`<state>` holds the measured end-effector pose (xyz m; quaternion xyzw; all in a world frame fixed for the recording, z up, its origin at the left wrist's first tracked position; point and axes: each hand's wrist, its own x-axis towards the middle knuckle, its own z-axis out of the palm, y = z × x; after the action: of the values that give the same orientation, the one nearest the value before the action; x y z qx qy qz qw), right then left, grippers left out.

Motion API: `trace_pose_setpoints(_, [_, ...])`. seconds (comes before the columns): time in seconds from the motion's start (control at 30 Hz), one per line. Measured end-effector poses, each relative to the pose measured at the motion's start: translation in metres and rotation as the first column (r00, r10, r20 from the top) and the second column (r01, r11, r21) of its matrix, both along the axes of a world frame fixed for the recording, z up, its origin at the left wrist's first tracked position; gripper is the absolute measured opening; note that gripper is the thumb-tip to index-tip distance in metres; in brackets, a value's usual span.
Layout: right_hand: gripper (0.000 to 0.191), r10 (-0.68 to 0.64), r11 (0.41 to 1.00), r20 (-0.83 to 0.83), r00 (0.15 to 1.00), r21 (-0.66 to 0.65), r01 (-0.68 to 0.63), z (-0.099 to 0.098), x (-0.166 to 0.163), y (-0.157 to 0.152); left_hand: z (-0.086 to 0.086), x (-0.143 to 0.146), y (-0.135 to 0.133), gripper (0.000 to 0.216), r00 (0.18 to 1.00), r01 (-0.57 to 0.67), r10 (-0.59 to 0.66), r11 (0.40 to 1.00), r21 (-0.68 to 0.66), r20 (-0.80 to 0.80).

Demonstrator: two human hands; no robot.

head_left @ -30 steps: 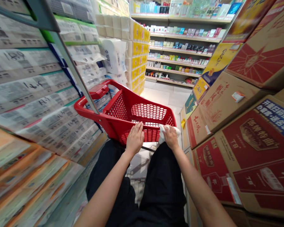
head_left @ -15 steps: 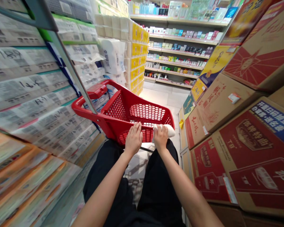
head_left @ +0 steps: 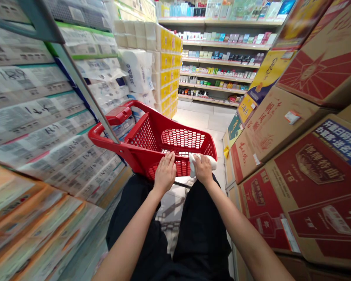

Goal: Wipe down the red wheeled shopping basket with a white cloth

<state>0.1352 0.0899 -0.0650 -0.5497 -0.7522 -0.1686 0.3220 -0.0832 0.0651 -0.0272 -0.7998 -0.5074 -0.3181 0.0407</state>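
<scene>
A red plastic rolling shopping basket [head_left: 137, 154] with perforated walls is in front of my knees. My left hand [head_left: 165, 171] lies over its near rim, fingers together and hooked on the edge, thumb against the outer side. A white cloth [head_left: 192, 166] is bunched under my right hand [head_left: 202, 168], whose fingers press it onto the same rim near the basket's right end. Part of the cloth sticks out to the right of that hand. Bare basket floor shows through the opening. My right fingertips are partly hidden by the cloth.
Stacked paper packs [head_left: 41, 113] line the left side, with yellow-and-white tissue packs [head_left: 168, 64] beyond. Cardboard cartons [head_left: 307, 168] rise close on the right. Shelves of small boxed goods [head_left: 222, 58] stand behind. The basket's grey metal pull handle [head_left: 87, 93] slants up to the left.
My right hand has shifted slightly to the right along the rim with the cloth, and its wrist has turned outward. My left hand stays at the same spot on the rim.
</scene>
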Motion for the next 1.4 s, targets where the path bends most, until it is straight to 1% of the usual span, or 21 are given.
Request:
trace_pose_setpoints(0.1, [0.034,-0.015,1.0,-0.074,0.997,0.006,0.015,-0.006,0.044,-0.005,0.0,-0.001,0.0,0.05,1.0,0.001,-0.001,1.0,-0.006,-0.003])
trace_pose_setpoints(0.17, [0.034,0.018,1.0,-0.123,0.992,-0.008,-0.019,-0.008,0.064,-0.008,0.0,-0.001,0.001,0.05,1.0,-0.001,0.001,1.0,-0.006,0.0])
trace_pose_setpoints(0.23, [0.034,0.036,0.999,-0.162,0.986,-0.013,-0.039,-0.008,0.07,-0.01,-0.001,0.0,0.001,0.05,1.0,-0.001,0.001,1.0,-0.003,0.005])
trace_pose_setpoints(0.27, [0.034,0.02,1.0,-0.18,0.983,-0.009,-0.022,-0.007,0.068,-0.011,-0.002,0.0,0.001,0.051,1.0,-0.002,0.002,1.0,-0.001,0.009])
trace_pose_setpoints(0.33, [0.036,-0.074,0.997,-0.219,0.973,0.006,0.078,-0.005,0.052,-0.011,-0.002,0.001,0.001,0.051,1.0,-0.006,0.006,1.0,0.002,0.016])
trace_pose_setpoints(0.43, [0.036,-0.211,0.976,-0.233,0.949,0.004,0.218,0.001,0.009,-0.01,-0.003,0.004,0.001,0.051,1.0,-0.014,0.014,1.0,0.003,0.025])
trace_pose_setpoints(0.47, [0.035,-0.226,0.973,-0.214,0.95,-0.006,0.231,0.003,-0.009,-0.01,-0.003,0.004,0.0,0.051,1.0,-0.015,0.015,1.0,0.003,0.027])
trace_pose_setpoints(0.57, [0.033,-0.207,0.978,-0.144,0.968,-0.051,0.202,0.01,-0.063,-0.006,-0.004,0.005,0.0,0.051,0.999,-0.016,0.016,1.0,0.005,0.029])
trace_pose_setpoints(0.63, [0.032,-0.207,0.976,-0.131,0.969,-0.1,0.195,0.014,-0.093,-0.003,-0.004,0.005,0.001,0.051,0.999,-0.019,0.019,1.0,0.005,0.028])
trace_pose_setpoints(0.7, [0.033,-0.205,0.973,-0.121,0.971,-0.133,0.188,0.016,-0.108,0.0,-0.004,0.004,0.001,0.051,1.0,-0.022,0.022,1.0,0.001,0.022])
trace_pose_setpoints(0.73, [0.034,-0.187,0.976,-0.105,0.977,-0.135,0.172,0.016,-0.109,0.001,-0.003,0.004,0.001,0.051,1.0,-0.02,0.02,1.0,-0.001,0.018])
trace_pose_setpoints(0.77, [0.035,-0.153,0.982,-0.08,0.985,-0.123,0.142,0.016,-0.106,0.002,-0.003,0.003,0.001,0.051,1.0,-0.017,0.017,1.0,-0.003,0.013])
trace_pose_setpoints(0.83, [0.036,-0.053,0.995,-0.012,0.999,-0.082,0.052,0.015,-0.089,0.004,-0.003,0.002,0.001,0.051,1.0,-0.007,0.007,1.0,-0.005,0.0])
trace_pose_setpoints(0.9, [0.036,0.029,0.998,0.049,0.998,-0.052,-0.026,0.012,-0.063,0.005,-0.001,0.0,0.001,0.052,1.0,0.002,-0.002,1.0,-0.004,-0.015])
trace_pose_setpoints(0.93, [0.036,0.044,0.998,0.066,0.997,-0.044,-0.041,0.009,-0.048,0.005,-0.001,-0.001,0.001,0.052,1.0,0.006,-0.006,1.0,-0.004,-0.022])
trace_pose_setpoints(1.13, [0.034,-0.036,0.999,0.034,0.999,-0.013,0.037,-0.007,0.039,-0.002,0.003,-0.005,0.0,0.052,0.998,0.02,-0.021,1.0,-0.015,-0.054])
trace_pose_setpoints(1.2, [0.034,-0.025,1.0,0.036,0.999,-0.014,0.026,-0.011,0.062,-0.004,0.004,-0.004,-0.001,0.052,0.999,0.013,-0.014,1.0,-0.015,-0.048])
trace_pose_setpoints(1.3, [0.034,0.015,1.0,0.04,0.999,-0.011,-0.015,-0.012,0.081,-0.006,0.003,-0.002,-0.001,0.052,0.999,0.003,-0.004,1.0,-0.01,-0.041])
trace_pose_setpoints(1.4, [0.034,0.014,1.0,0.021,1.0,-0.005,-0.014,-0.012,0.081,-0.006,0.001,-0.002,0.0,0.052,0.999,-0.001,0.001,1.0,-0.001,-0.04])
